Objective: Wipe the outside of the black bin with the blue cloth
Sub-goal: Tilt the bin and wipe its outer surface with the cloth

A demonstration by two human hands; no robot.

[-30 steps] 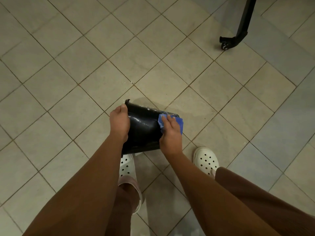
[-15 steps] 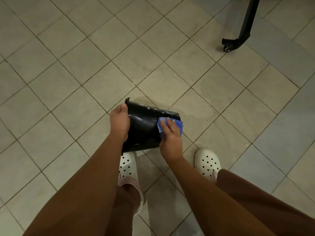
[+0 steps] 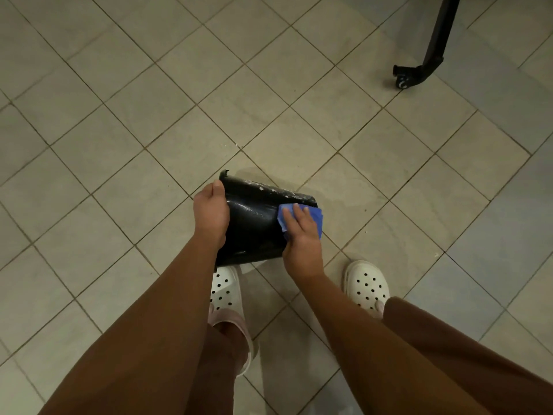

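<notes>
The black bin [image 3: 254, 223] lies tipped on its side over the tiled floor, its glossy wall wet and flecked with white along the upper edge. My left hand [image 3: 211, 214] grips the bin's left end, fingers curled over its rim. My right hand [image 3: 300, 238] presses the blue cloth [image 3: 315, 217] flat against the bin's right end, fingers stretched over the cloth. Part of the cloth is hidden under that hand.
My two feet in white perforated clogs [image 3: 366, 284] stand just below the bin on the beige tiled floor [image 3: 149, 130]. A black metal leg with a small caster [image 3: 402, 80] stands at the upper right, well away from the bin.
My right hand has slid the blue cloth slightly along the bin's right end. The left hand keeps its hold and the bin stays tipped.
</notes>
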